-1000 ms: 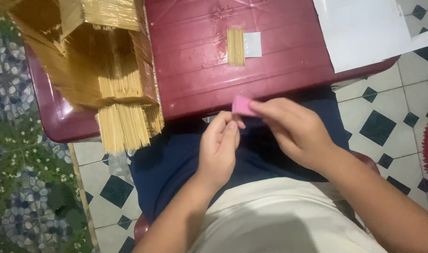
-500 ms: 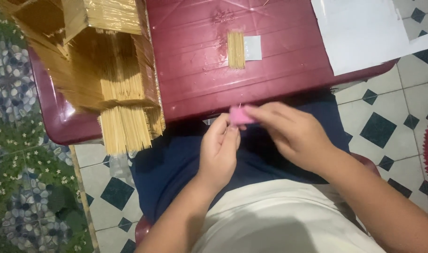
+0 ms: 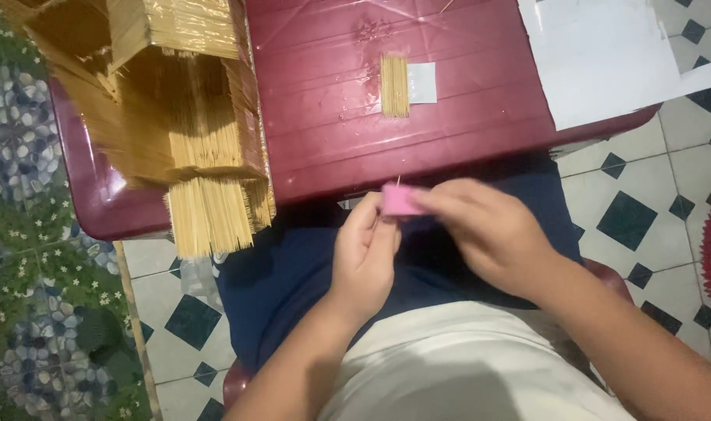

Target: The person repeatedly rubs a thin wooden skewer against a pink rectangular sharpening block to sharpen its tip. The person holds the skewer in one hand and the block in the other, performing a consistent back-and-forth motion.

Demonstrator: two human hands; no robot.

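Our right hand is closed on a small pink paper, pinching it between the fingers just at the near edge of the red counter. Our left hand is curled up right beside it, and its fingertips touch the same pink paper from below. A thin stick tip pokes up out of the pink paper, so we think some sticks are inside it, but we cannot see how many. Both hands are a bit blurry.

The pink paper is over our lap, above the dark blue cloth, not on the counter.

A little farther off, in the middle of the counter, a small bunch of sticks lies on a small white slip. It looks laid out and not yet wrapped. We see no finished bundles on the counter.

On the far left sits a big pile of sticks in brown stacks. Some stick out over the near edge of the counter. That is a lot of sticks left, so we judge that the work is far from done.

On the far right a large white sheet lies on the corner of the counter and hangs over it. Below us the floor tiles are white with dark diamonds
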